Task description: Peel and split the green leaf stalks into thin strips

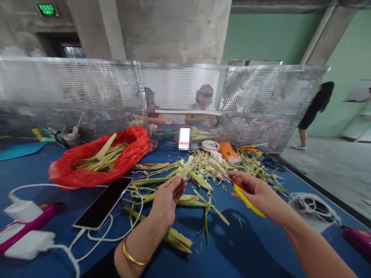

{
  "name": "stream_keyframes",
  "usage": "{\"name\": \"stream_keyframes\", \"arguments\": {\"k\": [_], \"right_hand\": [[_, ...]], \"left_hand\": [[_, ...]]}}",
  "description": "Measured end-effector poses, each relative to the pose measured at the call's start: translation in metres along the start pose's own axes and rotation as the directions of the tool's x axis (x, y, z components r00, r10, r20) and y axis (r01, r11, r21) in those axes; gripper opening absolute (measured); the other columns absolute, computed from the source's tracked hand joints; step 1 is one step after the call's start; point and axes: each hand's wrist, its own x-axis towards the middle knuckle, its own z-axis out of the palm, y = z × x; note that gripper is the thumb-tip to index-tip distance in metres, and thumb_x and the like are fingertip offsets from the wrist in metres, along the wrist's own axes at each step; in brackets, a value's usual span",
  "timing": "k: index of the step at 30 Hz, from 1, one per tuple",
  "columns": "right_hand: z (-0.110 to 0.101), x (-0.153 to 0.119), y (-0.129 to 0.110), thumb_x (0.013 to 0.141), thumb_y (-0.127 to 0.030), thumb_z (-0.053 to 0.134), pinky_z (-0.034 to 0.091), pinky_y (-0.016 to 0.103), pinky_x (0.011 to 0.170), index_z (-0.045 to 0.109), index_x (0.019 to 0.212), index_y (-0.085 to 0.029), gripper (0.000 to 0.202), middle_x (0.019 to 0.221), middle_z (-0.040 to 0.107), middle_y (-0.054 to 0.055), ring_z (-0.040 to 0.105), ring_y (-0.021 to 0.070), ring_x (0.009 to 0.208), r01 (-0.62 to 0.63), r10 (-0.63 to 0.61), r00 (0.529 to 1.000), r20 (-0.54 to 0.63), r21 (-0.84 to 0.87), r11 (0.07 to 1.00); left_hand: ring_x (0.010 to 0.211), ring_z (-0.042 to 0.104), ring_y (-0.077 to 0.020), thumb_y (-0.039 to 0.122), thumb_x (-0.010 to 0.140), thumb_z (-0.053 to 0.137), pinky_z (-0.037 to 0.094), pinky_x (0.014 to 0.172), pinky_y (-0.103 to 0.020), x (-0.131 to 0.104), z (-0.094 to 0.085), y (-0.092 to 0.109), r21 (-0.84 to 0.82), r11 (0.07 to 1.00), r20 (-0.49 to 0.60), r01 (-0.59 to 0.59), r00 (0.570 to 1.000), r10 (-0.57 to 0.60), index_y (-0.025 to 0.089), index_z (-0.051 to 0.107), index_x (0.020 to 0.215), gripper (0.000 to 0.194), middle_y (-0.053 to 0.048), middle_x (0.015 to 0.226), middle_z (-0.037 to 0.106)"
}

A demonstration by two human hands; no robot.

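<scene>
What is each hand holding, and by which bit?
The left hand pinches a pale husk by its near end; the right hand holds scissors by their handles.

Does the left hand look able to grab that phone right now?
Probably yes: just loose white cable and husk strips lie between the left hand and the phone, though the hand may need to drop the pale piece it holds first.

The plastic bag (139, 141) is bright red; under it, the tabletop (214, 260) deep blue; in front of it, the phone (104, 202) black, edged white; to its right, the husks (201, 180) pale green and cream, the scissors' handles (245, 198) yellow and red; behind it, the panel (176, 83) silver-grey, dotted with round holes.
</scene>
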Motion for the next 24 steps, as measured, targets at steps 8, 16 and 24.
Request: {"name": "stream_keyframes", "arguments": {"k": [8, 16, 24], "right_hand": [[0.025, -0.009, -0.02, 0.066, -0.034, 0.07, 0.045, 0.029, 0.076, 0.051, 0.12, -0.022, 0.058, 0.098, 0.062, 0.002, 0.056, 0.0188, 0.082, -0.013, 0.026, 0.987, 0.16, -0.083, 0.996], [0.045, -0.011, -0.023, 0.068, -0.034, 0.07, 0.047, 0.033, 0.079, 0.059, 0.112, -0.023, 0.047, 0.1, 0.065, 0.002, 0.059, 0.0218, 0.086, 0.03, -0.014, 0.989, 0.144, -0.11, 0.993], [0.051, -0.012, -0.029, 0.066, -0.04, 0.072, 0.044, 0.038, 0.086, 0.063, 0.113, -0.023, 0.051, 0.105, 0.065, 0.007, 0.058, 0.0255, 0.093, 0.084, -0.065, 0.994, 0.088, -0.227, 0.97]], "left_hand": [[0.061, 0.067, -0.0118, 0.01, 0.071, 0.07, 0.055, 0.062, -0.02, -0.002, 0.002, 0.002, -0.109, 0.993, 0.015, -0.048, 0.999, 0.05, 0.012, 0.07, 0.073, 0.003, -0.005, 0.068, 0.072], [0.062, 0.067, -0.0125, 0.008, 0.067, 0.072, 0.056, 0.068, -0.023, -0.005, 0.003, -0.014, -0.038, 0.998, 0.031, -0.046, 0.998, 0.048, 0.012, 0.072, 0.073, 0.007, -0.005, 0.066, 0.071], [0.059, 0.065, -0.0116, 0.013, 0.062, 0.076, 0.053, 0.065, -0.022, -0.009, 0.004, -0.013, 0.06, 0.992, 0.023, -0.115, 0.993, 0.114, 0.012, 0.073, 0.072, 0.011, -0.004, 0.066, 0.072]]}}
